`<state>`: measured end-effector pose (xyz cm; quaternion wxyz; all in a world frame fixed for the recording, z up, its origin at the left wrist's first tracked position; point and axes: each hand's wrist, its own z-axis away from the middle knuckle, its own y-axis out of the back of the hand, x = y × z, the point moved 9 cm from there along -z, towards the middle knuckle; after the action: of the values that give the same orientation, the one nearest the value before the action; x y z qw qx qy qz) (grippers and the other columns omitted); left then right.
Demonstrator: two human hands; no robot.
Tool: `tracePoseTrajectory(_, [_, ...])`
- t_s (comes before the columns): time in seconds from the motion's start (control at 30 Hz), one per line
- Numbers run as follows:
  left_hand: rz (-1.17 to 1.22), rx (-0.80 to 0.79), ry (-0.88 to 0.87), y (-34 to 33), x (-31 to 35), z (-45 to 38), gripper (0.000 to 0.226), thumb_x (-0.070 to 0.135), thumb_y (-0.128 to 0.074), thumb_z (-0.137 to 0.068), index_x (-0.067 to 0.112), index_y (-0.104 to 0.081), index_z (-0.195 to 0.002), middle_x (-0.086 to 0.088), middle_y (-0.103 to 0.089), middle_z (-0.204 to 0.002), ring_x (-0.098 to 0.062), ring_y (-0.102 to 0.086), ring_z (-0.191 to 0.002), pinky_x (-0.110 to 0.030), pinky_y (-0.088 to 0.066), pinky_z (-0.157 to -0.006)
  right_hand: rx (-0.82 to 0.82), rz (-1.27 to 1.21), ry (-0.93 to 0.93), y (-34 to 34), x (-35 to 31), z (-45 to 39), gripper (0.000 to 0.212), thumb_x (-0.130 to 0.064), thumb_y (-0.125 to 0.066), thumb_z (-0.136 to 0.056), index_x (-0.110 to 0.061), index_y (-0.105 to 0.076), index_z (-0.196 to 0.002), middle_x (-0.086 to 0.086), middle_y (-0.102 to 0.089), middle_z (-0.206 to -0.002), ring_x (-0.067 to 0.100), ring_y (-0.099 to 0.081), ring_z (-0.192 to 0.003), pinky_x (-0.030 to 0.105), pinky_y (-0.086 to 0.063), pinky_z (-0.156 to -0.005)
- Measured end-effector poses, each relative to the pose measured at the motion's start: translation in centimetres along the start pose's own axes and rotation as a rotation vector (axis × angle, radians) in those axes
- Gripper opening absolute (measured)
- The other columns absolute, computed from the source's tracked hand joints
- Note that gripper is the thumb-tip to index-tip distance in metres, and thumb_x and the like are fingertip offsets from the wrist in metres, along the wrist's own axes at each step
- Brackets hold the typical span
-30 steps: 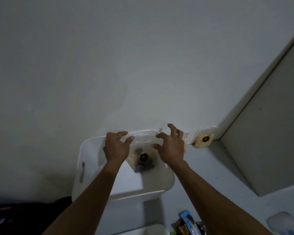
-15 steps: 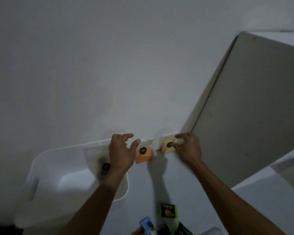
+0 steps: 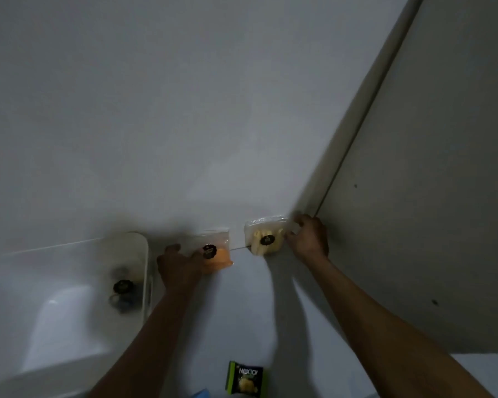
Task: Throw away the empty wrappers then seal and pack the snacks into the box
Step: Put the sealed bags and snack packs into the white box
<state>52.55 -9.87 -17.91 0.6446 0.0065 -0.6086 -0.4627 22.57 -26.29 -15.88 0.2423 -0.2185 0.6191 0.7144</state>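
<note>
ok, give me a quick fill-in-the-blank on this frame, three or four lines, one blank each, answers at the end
The left hand holds the bag of ____ snacks.
The right hand grips the bag of pale yellow snacks by its ____ edge.
The clear bag with dark contents lies inside the white ____.
The green packet near the bottom edge reads ____.

Missing words: orange; right; box; Nextar
</note>
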Motion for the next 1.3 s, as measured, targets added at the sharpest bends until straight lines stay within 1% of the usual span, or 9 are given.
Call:
tracePoseTrajectory(0.23, [0.037,0.007,-0.004,-0.7,-0.3,-1.0,0.038,0.019,-0.081,-0.075,0.006,-0.066,-0.107,-0.016,-0.064,-0.093,-0.033,-0.066,-0.093,-0.034,-0.049,-0.082,-0.008,-0.181,-0.044,-1.4,0.6,-0.9,0.026,-0.021,-0.082,-0.074,-0.021,-0.060,-0.087,0.001,-0.063,-0.097,0.020,-0.058,-0.087,0.023,-0.041,-0.073])
tracePoseTrajectory(0.37, [-0.015,0.003,-0.044,-0.8,-0.1,-1.1,0.028,0.025,-0.081,-0.073,0.014,-0.066,-0.092,-0.016,-0.067,-0.097,-0.033,-0.065,-0.086,-0.036,-0.052,-0.080,0.030,-0.221,-0.069,-1.5,0.7,-1.0,0.027,-0.018,-0.081,-0.069,-0.005,-0.064,-0.085,0.009,-0.067,-0.090,0.029,-0.059,-0.077,0.029,-0.047,-0.065])
tracePoseTrajectory(0.5, [-0.074,-0.025,-0.100,-1.0,0.6,-0.8,0.025,0.030,-0.082,-0.069,0.026,-0.059,-0.076,-0.008,-0.066,-0.095,-0.028,-0.063,-0.080,-0.034,-0.050,-0.082,0.012,-0.280,-0.032,-1.8,0.6,-1.0,0.013,-0.011,-0.077,-0.072,-0.006,-0.068,-0.081,0.003,-0.067,-0.081,0.017,-0.058,-0.072,0.014,-0.039,-0.052])
tracePoseTrajectory(0.57, [-0.107,-0.036,-0.137,-1.1,1.1,-0.7,0.028,0.035,-0.082,-0.067,0.030,-0.055,-0.068,-0.003,-0.064,-0.094,-0.026,-0.064,-0.079,-0.038,-0.049,-0.085,0.007,-0.229,0.041,-1.5,-0.1,-0.8,0.008,-0.008,-0.075,-0.072,-0.007,-0.069,-0.078,0.002,-0.068,-0.078,0.014,-0.059,-0.070,0.013,-0.038,-0.052])
tracePoseTrajectory(0.67, [-0.121,-0.085,-0.210,-1.4,2.1,-0.5,0.020,0.029,-0.080,-0.071,0.028,-0.060,-0.073,0.000,-0.059,-0.094,-0.020,-0.061,-0.079,-0.024,-0.039,-0.073,-0.040,-0.158,0.105,-1.1,-1.2,-0.6,0.004,-0.010,-0.075,-0.074,-0.010,-0.072,-0.077,-0.003,-0.066,-0.074,0.015,-0.061,-0.072,0.023,-0.044,-0.061])
tracePoseTrajectory(0.77, [-0.197,-0.115,-0.320,-1.8,3.1,-0.3,0.007,0.017,-0.076,-0.079,0.015,-0.071,-0.083,-0.007,-0.061,-0.096,-0.019,-0.058,-0.079,-0.013,-0.034,-0.068,-0.108,0.013,0.196,-0.8,-2.5,-0.6,0.006,-0.020,-0.074,-0.081,-0.017,-0.074,-0.086,-0.005,-0.066,-0.086,0.017,-0.062,-0.080,0.028,-0.050,-0.070])
tracePoseTrajectory(0.9, [-0.356,-0.115,-0.361,-1.6,3.7,0.4,0.005,0.030,-0.071,-0.083,0.027,-0.070,-0.079,0.000,-0.059,-0.097,-0.023,-0.061,-0.094,-0.037,-0.049,-0.080,-0.155,0.252,0.309,-0.4,-4.3,0.0,0.010,-0.027,-0.065,-0.089,-0.023,-0.074,-0.090,-0.006,-0.062,-0.093,0.018,-0.061,-0.087,0.029,-0.050,-0.072])
tracePoseTrajectory(1.13, [-0.558,-0.119,-0.466,0.0,5.2,2.7,0.017,0.029,-0.061,-0.088,0.019,-0.075,-0.085,-0.008,-0.060,-0.101,-0.030,-0.058,-0.096,-0.044,-0.051,-0.077,-0.133,0.318,0.421,1.7,-6.8,1.5,0.013,-0.027,-0.064,-0.088,-0.028,-0.075,-0.095,0.001,-0.070,-0.090,0.019,-0.063,-0.090,0.028,-0.049,-0.067])
tracePoseTrajectory(1.3, [-0.387,-0.078,-0.478,4.7,8.2,4.4,0.017,0.029,-0.066,-0.085,0.017,-0.076,-0.081,-0.006,-0.067,-0.096,-0.028,-0.062,-0.093,-0.041,-0.051,-0.080,-0.109,0.253,0.449,6.2,-10.6,3.5,0.010,-0.026,-0.070,-0.089,-0.025,-0.078,-0.096,-0.004,-0.070,-0.086,0.018,-0.067,-0.084,0.029,-0.050,-0.068])
